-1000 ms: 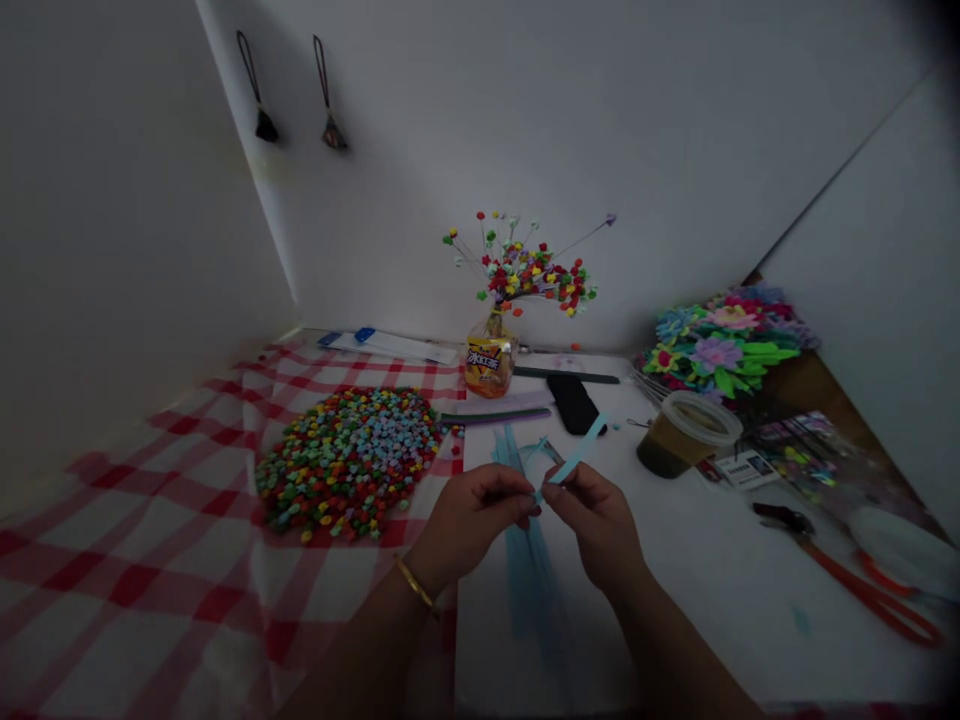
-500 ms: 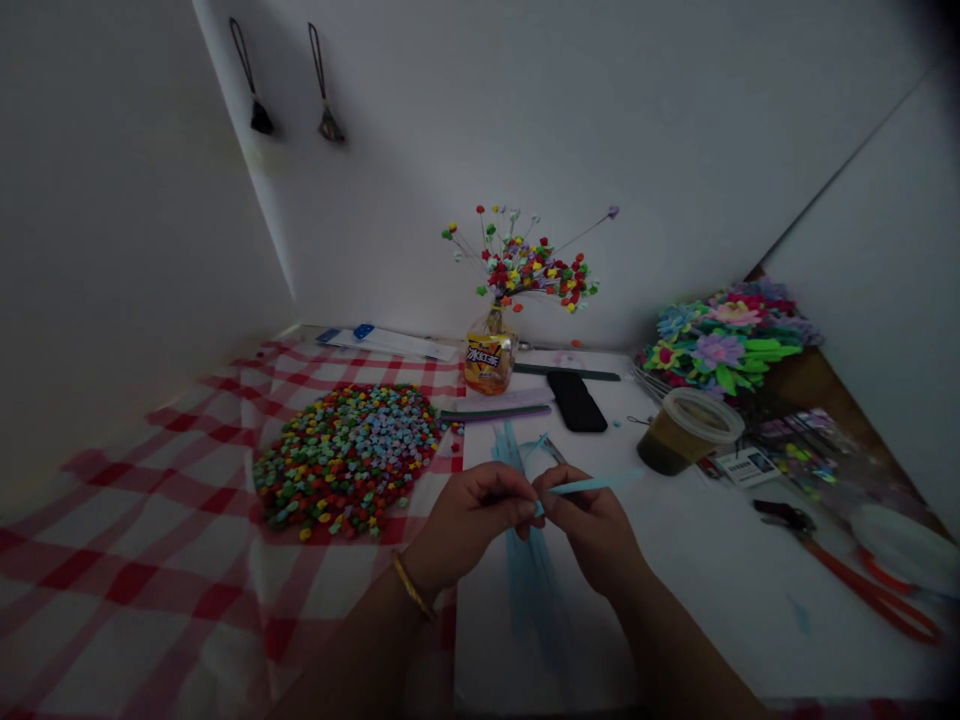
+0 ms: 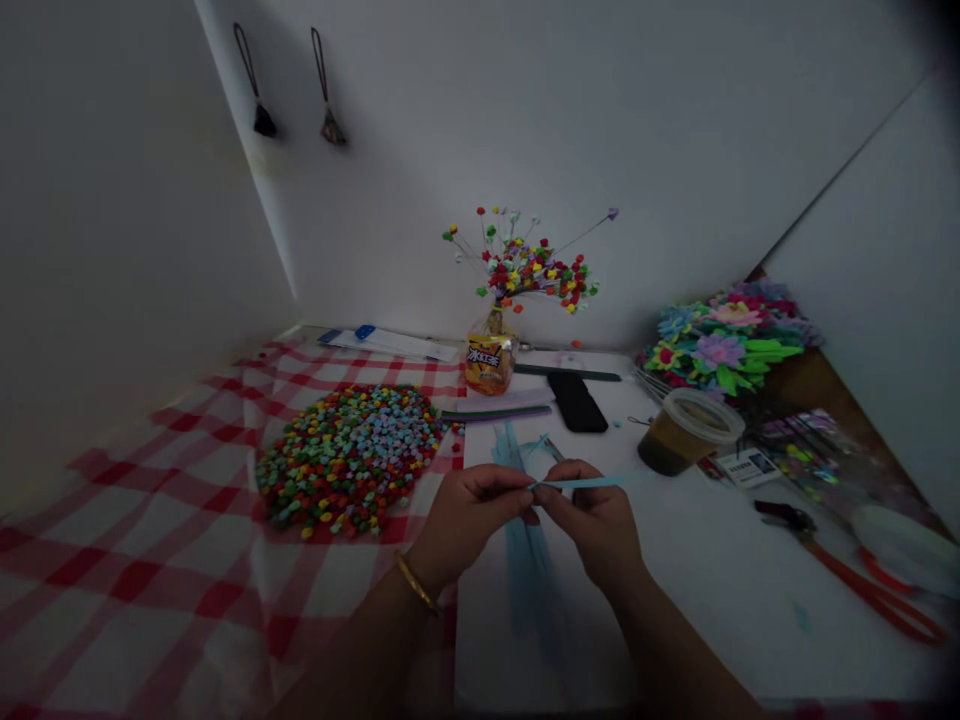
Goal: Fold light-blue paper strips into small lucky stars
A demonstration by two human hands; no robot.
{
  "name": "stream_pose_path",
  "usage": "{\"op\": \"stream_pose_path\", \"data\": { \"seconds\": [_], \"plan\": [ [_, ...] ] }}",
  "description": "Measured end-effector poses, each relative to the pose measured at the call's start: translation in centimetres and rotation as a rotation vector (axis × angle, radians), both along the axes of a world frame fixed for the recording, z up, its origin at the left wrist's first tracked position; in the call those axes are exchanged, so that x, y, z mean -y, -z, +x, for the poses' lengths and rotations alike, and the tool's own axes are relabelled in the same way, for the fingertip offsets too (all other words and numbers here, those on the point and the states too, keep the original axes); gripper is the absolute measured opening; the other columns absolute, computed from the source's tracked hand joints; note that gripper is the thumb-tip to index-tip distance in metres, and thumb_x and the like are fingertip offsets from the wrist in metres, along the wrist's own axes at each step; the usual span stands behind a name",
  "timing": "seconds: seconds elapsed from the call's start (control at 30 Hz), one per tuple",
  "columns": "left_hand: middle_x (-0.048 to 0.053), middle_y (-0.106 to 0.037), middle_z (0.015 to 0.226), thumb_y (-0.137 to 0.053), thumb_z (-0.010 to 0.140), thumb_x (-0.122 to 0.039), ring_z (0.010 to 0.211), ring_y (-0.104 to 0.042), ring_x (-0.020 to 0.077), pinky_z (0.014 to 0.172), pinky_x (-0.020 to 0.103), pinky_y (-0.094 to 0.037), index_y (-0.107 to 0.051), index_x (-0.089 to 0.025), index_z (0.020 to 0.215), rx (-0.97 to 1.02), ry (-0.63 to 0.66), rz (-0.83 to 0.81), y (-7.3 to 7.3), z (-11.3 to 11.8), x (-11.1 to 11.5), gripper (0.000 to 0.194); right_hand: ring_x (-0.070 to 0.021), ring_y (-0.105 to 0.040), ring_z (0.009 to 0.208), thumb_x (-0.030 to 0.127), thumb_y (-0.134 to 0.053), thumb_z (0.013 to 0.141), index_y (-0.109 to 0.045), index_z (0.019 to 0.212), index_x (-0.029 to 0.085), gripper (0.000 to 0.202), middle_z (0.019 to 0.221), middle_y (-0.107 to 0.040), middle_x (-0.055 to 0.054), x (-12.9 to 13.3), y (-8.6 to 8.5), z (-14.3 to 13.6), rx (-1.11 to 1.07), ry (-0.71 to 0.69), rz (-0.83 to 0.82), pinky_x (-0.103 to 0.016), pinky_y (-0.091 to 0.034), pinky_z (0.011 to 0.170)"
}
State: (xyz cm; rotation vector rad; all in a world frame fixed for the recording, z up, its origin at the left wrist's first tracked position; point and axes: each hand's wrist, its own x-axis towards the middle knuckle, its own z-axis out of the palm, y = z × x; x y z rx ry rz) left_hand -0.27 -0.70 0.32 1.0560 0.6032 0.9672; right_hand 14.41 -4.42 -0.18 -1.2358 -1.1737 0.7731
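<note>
Between my hands is one light-blue paper strip (image 3: 581, 483), its free end pointing right. My left hand (image 3: 480, 507), with a gold bangle at its wrist, pinches the strip's near end between thumb and forefinger. Close against it, my right hand (image 3: 592, 517) pinches the same strip, which runs out over the fingers. The folded part at the fingertips is mostly hidden. Under both hands lies a bundle of light-blue paper strips (image 3: 529, 570) on the white sheet. A heap of small colourful paper stars (image 3: 349, 455) lies on the checked cloth to the left.
Behind the hands are a black phone (image 3: 576, 402) and a cut bottle (image 3: 490, 362) holding star-tipped stems. To the right stand a lidded tub (image 3: 686, 435), pliers with orange handles (image 3: 847, 575) and fuzzy craft flowers (image 3: 724, 340). A red-checked cloth (image 3: 180, 580) covers the left side.
The fingertips have shifted slightly up and left with the strip. The strip now lies flatter and more level across my right hand. Both hands keep pinching it.
</note>
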Motion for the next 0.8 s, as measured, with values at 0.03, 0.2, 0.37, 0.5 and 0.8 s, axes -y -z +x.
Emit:
{"op": "stream_pose_path", "data": {
  "seconds": [0.03, 0.2, 0.37, 0.5, 0.8],
  "plan": [
    [0.004, -0.069, 0.056, -0.078, 0.06, -0.023, 0.055, -0.063, 0.0134, 0.059, 0.026, -0.05, -0.072, -0.011, 0.073, -0.001, -0.006, 0.008, -0.02, 0.02, 0.01, 0.018, -0.0164, -0.055, 0.063, 0.025, -0.069, 0.067, -0.062, 0.065, 0.02, 0.009, 0.062, -0.06, 0.0, 0.01, -0.02, -0.01, -0.023, -0.008, -0.004, -0.028, -0.041, 0.059],
    [0.002, -0.068, 0.054, -0.077, 0.061, -0.024, 0.052, -0.062, 0.0127, 0.056, 0.026, -0.05, -0.071, -0.013, 0.07, 0.002, -0.034, 0.04, 0.02, 0.05, 0.01, 0.015, -0.0155, -0.054, 0.062, 0.027, -0.071, 0.067, -0.063, 0.067, 0.02, 0.01, 0.061, -0.059, 0.001, 0.1, -0.18, -0.12, -0.177, -0.09, -0.043, -0.028, -0.043, 0.061],
    [0.001, -0.067, 0.055, -0.076, 0.062, -0.021, 0.052, -0.061, 0.0124, 0.056, 0.025, -0.05, -0.07, -0.013, 0.069, -0.021, -0.06, 0.074, 0.26, -0.01, 0.02, 0.012, -0.0149, -0.053, 0.062, 0.027, -0.072, 0.067, -0.063, 0.066, 0.02, 0.011, 0.061, -0.059, 0.001, 0.1, -0.08, -0.06, -0.205, -0.12, -0.036, -0.028, -0.042, 0.06],
    [0.001, -0.066, 0.057, -0.074, 0.064, -0.02, 0.055, -0.061, 0.0125, 0.057, 0.025, -0.049, -0.067, -0.013, 0.069, -0.023, -0.099, 0.132, 0.39, 0.1, 0.11, 0.011, -0.016, -0.054, 0.066, 0.026, -0.071, 0.07, -0.066, 0.071, 0.021, 0.007, 0.066, -0.058, 0.001, -0.02, 0.07, 0.06, -0.128, -0.153, 0.038, -0.029, -0.043, 0.063],
    [0.001, -0.065, 0.07, -0.067, 0.072, -0.017, 0.067, -0.062, 0.0141, 0.064, 0.026, -0.049, -0.062, -0.016, 0.075, -0.117, -0.143, 0.33, 0.82, -0.08, 0.21, 0.006, -0.016, -0.053, 0.07, 0.024, -0.063, 0.08, -0.065, 0.074, 0.023, 0.007, 0.072, -0.056, 0.0, 0.2, -0.08, 0.34, 0.177, -0.164, 0.246, -0.03, -0.042, 0.067]
  ]
}}
